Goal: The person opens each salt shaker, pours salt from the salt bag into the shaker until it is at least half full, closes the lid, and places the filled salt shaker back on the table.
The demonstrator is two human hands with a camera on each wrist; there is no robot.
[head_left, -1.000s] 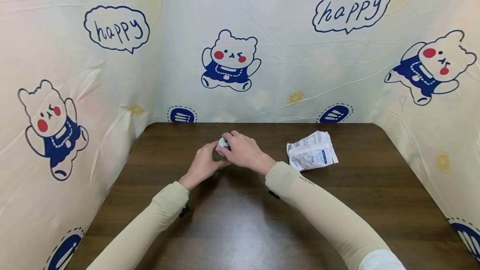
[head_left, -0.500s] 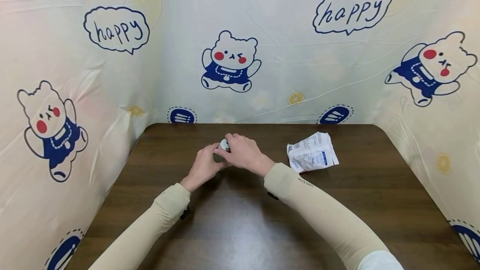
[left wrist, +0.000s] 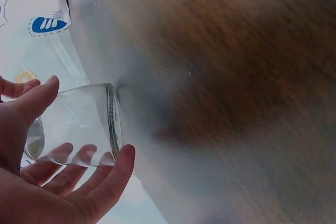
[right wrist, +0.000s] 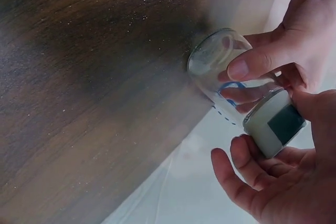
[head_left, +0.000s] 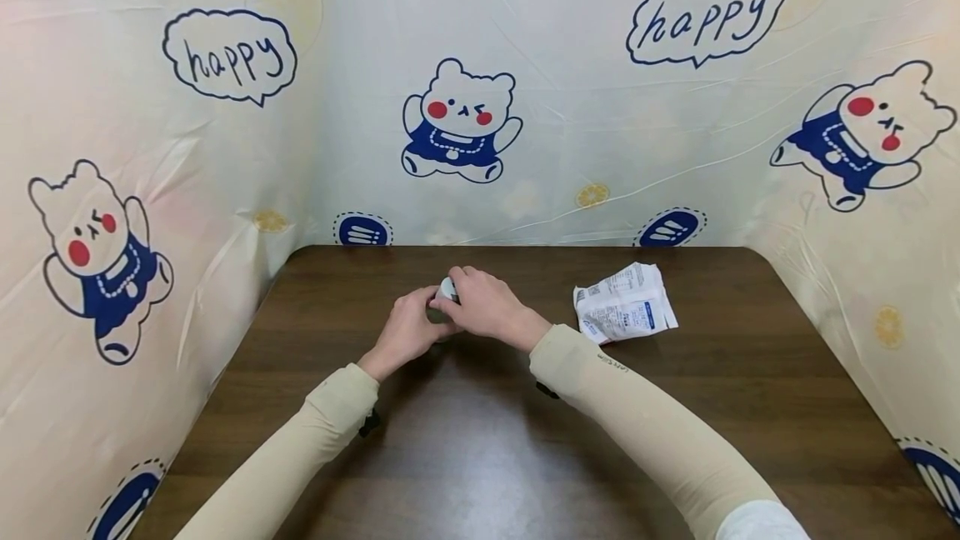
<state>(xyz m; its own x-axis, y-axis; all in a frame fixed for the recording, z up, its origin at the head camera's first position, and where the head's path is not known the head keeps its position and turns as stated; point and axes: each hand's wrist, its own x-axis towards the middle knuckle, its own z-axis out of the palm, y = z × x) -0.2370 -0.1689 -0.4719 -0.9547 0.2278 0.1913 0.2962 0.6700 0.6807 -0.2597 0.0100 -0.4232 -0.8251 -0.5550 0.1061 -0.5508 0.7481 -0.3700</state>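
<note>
Between my two hands stands a clear glass jar point(left wrist: 86, 111), its base close to the tabletop; whether it touches is hard to tell. My left hand point(head_left: 405, 325) grips the glass body, thumb on one side and fingers round the other. At the jar's mouth is a pale round lid point(right wrist: 265, 129) with a dark green patch. My right hand point(head_left: 491, 302) pinches this lid between thumb and fingers. In the right wrist view, the lid sits against the mouth. From the head view, both hands cover most of the jar. No contents show through the glass.
A white printed packet point(head_left: 624, 304), crumpled, lies on the dark wooden table point(head_left: 480, 457) right of my hands. Patterned cloth point(head_left: 570, 123) with cartoon bears hangs behind the table and along both sides. Small pale specks dot the wood in the right wrist view.
Both hands keep their places on the jar and lid. The lid and right-hand fingers shift only slightly. The packet stays where it was.
</note>
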